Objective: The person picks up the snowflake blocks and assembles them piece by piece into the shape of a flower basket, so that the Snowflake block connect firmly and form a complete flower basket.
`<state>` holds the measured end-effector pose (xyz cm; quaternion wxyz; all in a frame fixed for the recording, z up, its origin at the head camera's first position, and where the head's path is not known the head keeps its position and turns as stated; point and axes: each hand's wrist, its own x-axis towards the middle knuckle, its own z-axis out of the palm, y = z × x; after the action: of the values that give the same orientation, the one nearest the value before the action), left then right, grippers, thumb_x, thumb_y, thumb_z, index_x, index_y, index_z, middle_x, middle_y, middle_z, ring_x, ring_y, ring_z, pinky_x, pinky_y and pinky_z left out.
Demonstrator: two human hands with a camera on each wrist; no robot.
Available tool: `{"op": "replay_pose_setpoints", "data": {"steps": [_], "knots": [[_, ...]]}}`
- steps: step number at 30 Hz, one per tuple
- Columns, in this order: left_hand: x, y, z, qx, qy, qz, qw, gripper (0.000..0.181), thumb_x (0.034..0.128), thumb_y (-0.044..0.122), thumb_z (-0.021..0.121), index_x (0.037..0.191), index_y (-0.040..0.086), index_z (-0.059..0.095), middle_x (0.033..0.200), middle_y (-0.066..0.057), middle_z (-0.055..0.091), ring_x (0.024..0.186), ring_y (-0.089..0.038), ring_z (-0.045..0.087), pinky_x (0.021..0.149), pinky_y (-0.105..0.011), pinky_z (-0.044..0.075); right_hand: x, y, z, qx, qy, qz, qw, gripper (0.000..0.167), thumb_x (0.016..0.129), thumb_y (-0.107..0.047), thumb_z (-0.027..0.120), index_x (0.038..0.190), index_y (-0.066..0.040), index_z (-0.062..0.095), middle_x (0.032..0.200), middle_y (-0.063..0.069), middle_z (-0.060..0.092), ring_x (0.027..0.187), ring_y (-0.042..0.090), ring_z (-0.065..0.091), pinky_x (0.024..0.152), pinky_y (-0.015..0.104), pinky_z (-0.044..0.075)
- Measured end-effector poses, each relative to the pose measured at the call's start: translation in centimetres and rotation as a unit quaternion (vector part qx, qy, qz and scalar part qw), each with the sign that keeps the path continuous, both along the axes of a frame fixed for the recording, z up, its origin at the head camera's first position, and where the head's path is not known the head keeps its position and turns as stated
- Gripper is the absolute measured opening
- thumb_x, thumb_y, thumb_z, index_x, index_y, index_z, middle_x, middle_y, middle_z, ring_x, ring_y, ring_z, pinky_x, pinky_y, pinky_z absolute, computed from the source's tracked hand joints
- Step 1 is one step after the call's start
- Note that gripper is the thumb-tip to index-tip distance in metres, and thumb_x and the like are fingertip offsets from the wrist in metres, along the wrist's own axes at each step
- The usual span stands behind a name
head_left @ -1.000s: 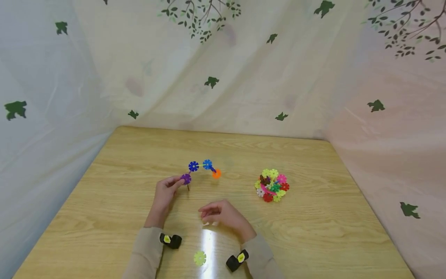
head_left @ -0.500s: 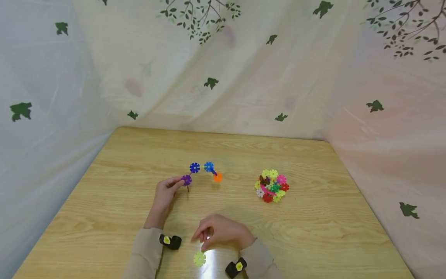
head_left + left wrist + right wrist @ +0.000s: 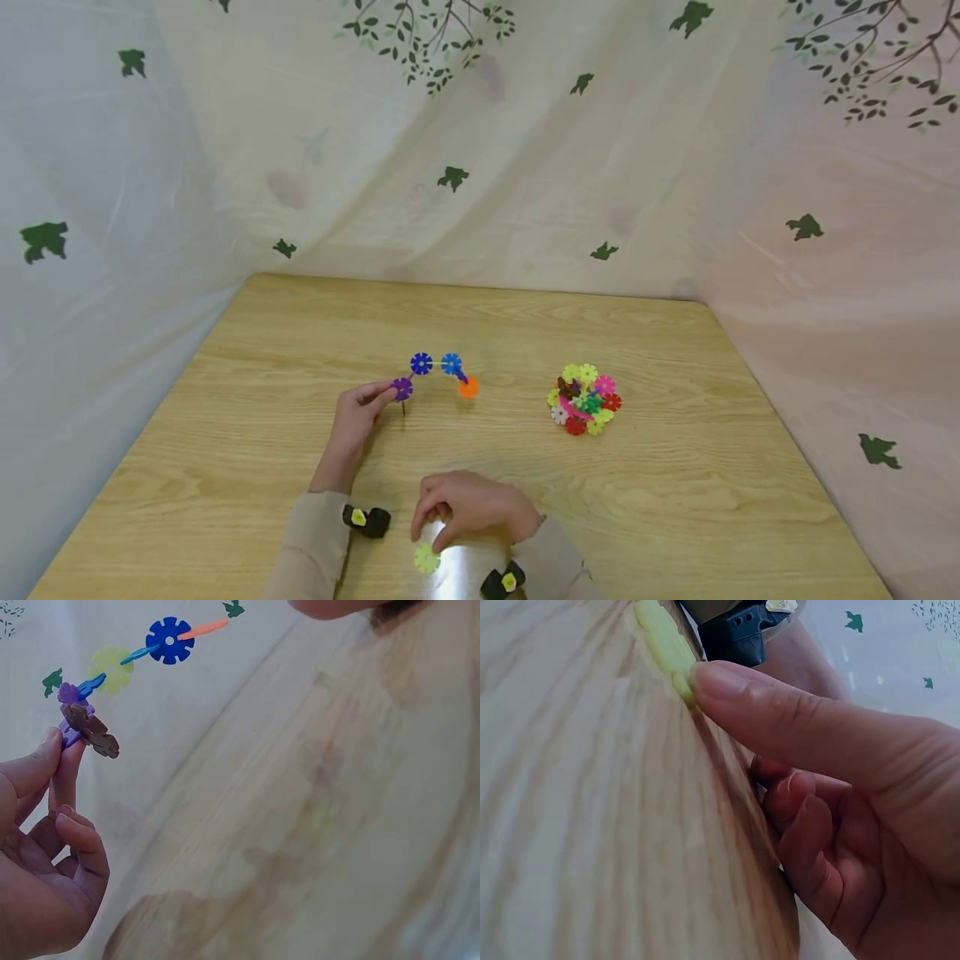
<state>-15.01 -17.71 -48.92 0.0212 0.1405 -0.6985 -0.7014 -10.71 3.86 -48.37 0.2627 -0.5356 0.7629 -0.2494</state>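
Pinched between the thumb and forefinger of my left hand [image 3: 358, 414] is a purple snowflake disc [image 3: 402, 388], the near end of a chain of interlocking discs. A brown disc [image 3: 91, 730] hangs off that end. Farther along come dark blue [image 3: 422, 363], yellow-green and light blue discs, with an orange disc [image 3: 468, 387] at the far end. My right hand [image 3: 474, 506] is low over the table, its thumb touching the edge of a loose yellow-green disc [image 3: 427, 559]. The other fingers bend inward; whether the forefinger touches the disc cannot be seen.
A round pile of joined and loose multicoloured snowflake discs [image 3: 583, 400] sits right of centre on the wooden table [image 3: 720, 433]. A cloth [image 3: 360, 167] printed with leaves surrounds the table's back and sides.
From above the table's middle, my right hand has come down and toward me, to the loose yellow-green disc. The far end of the chain has dipped slightly; my left hand stays nearly still.
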Motion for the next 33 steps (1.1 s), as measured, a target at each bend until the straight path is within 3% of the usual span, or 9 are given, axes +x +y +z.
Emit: {"op": "replay_pose_setpoints", "data": {"steps": [5,9,17,24,29,31,33], "knots": [[0.1,0.0,0.1,0.001,-0.005,-0.002,1.0000,0.023,0.0927,0.010,0.064,0.111,-0.003,0.069,0.075,0.018,0.064,0.056,-0.004,0.043,0.049,-0.015,0.039,0.0,0.1,-0.3,-0.003,0.008,0.002,1.0000,0.016,0.080,-0.020,0.078,0.096,-0.018,0.076,0.086,-0.008,0.055,0.070,-0.010,0.040,0.064,0.004,0.041],[0.2,-0.1,0.2,0.002,-0.014,-0.003,0.9999,0.027,0.0931,0.012,0.064,0.115,-0.004,0.067,0.077,0.016,0.064,0.057,-0.004,0.043,0.050,-0.015,0.039,0.0,0.1,-0.4,-0.001,-0.003,-0.007,1.0000,0.019,0.079,-0.022,0.079,0.097,-0.019,0.076,0.085,-0.009,0.055,0.070,-0.010,0.041,0.063,0.006,0.043],[0.1,-0.1,-0.1,0.006,-0.001,-0.008,0.9999,0.023,0.0932,0.012,0.064,0.111,-0.002,0.069,0.078,0.015,0.065,0.058,-0.004,0.043,0.051,-0.015,0.039,0.1,0.1,-0.2,-0.003,0.023,-0.004,0.9997,0.025,0.073,-0.025,0.082,0.097,-0.021,0.076,0.085,-0.010,0.054,0.071,-0.010,0.040,0.064,0.004,0.041],[0.1,0.0,0.0,0.007,0.007,-0.006,0.9999,0.021,0.0928,0.011,0.064,0.108,-0.002,0.071,0.077,0.015,0.065,0.057,-0.004,0.043,0.050,-0.015,0.038,-0.3,0.4,-0.5,-0.041,-0.054,-0.043,0.9968,0.017,0.079,-0.017,0.079,0.094,-0.015,0.072,0.083,-0.005,0.062,0.065,-0.008,0.044,0.060,0.008,0.044],[0.1,0.1,0.0,0.011,0.001,-0.003,0.9999,0.014,0.0913,0.010,0.066,0.101,0.005,0.073,0.078,0.015,0.064,0.058,-0.005,0.044,0.051,-0.015,0.039,-0.7,0.5,-1.0,-0.061,-0.129,-0.114,0.9832,0.011,0.082,-0.016,0.076,0.091,-0.013,0.070,0.078,-0.005,0.064,0.065,-0.005,0.051,0.061,0.012,0.048],[0.1,0.2,-0.1,0.014,0.005,-0.006,0.9999,0.011,0.0902,0.009,0.067,0.098,0.005,0.074,0.077,0.015,0.064,0.059,-0.005,0.045,0.051,-0.015,0.040,-0.9,0.5,-1.3,-0.074,-0.158,-0.177,0.9687,0.010,0.084,-0.017,0.074,0.092,-0.012,0.070,0.080,-0.004,0.066,0.067,-0.003,0.054,0.061,0.014,0.050],[0.1,0.4,-0.2,0.012,0.010,-0.015,0.9998,0.011,0.0895,0.008,0.068,0.097,0.004,0.074,0.076,0.015,0.065,0.061,-0.004,0.046,0.051,-0.015,0.040,-1.2,0.4,-1.6,-0.102,-0.168,-0.250,0.9480,0.011,0.086,-0.017,0.072,0.094,-0.010,0.070,0.085,-0.001,0.067,0.070,0.001,0.056,0.059,0.017,0.051]]}}
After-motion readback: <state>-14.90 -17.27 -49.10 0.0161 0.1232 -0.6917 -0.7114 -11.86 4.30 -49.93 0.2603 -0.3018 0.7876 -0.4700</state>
